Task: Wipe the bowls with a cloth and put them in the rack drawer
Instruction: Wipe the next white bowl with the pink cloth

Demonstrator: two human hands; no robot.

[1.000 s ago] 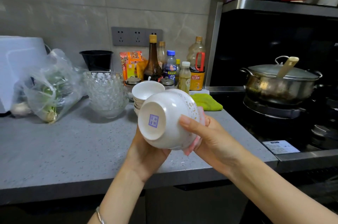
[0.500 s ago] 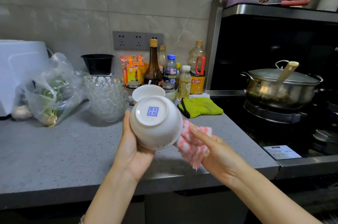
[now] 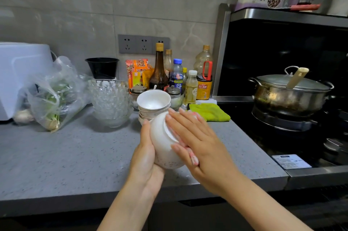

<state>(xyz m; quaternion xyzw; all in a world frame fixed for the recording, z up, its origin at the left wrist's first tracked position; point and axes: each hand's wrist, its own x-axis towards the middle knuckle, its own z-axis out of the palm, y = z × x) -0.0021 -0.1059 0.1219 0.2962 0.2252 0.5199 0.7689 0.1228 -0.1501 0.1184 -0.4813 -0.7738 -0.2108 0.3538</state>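
Above the front of the grey counter (image 3: 75,155), my left hand (image 3: 146,157) grips a white bowl (image 3: 162,147) from the left, holding it tilted on its side. My right hand (image 3: 199,146) lies flat over the bowl's base and right side with straight fingers. It presses a pink-and-white cloth (image 3: 194,158) against the bowl, and only the cloth's edges show under the palm. Just behind the held bowl, a stack of white bowls (image 3: 153,101) stands on the counter. No rack drawer is in view.
Stacked glass bowls (image 3: 110,100) and a plastic bag of greens (image 3: 54,95) sit to the left, with a white appliance (image 3: 18,68) beyond them. Sauce bottles (image 3: 160,68) line the wall. On the right are a green cloth (image 3: 211,112) and a lidded steel pot (image 3: 290,93) on the stove.
The bowl has turned so that its base faces right. My right hand has moved the cloth from beside the bowl onto its base and now covers it.
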